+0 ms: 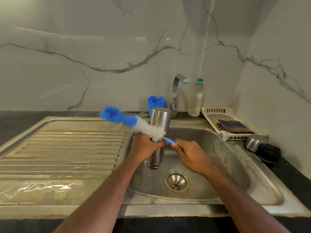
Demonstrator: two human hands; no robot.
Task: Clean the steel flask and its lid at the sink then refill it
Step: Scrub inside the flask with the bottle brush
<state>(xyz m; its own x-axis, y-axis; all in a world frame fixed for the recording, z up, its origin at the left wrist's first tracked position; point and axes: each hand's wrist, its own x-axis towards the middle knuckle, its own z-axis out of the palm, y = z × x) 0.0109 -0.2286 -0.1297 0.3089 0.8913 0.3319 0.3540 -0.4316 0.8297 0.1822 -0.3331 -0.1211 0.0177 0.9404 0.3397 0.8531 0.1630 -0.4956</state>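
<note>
Drainboard: I see ribbed steel taking up the left side, wet, with pooled water near its front edge; nothing stands on it.
Bottle brush: blue and white bristle head, blurred, slanting up and left over the drainboard's inner edge; the white bristles cross in front of the flask.
Left hand: fingers curled round the middle of the steel flask, gripping it.
Flask position: held above the sink basin, tilted slightly, closed base upward and mouth downward, left of the drain and in front of the tap.
Right hand: pinches the brush's blue handle end just right of the flask, fingers closed on it.
Basin room: I read open basin floor right of the right hand up to the sink's right wall.
Back edge: blue holder behind the flask; plastic bottle right of the tap.
Right edge: white basket with a folded cloth overhangs the sink's rim.
Lid: lies on its side on the counter, right of the sink, just in front of the basket.
</note>
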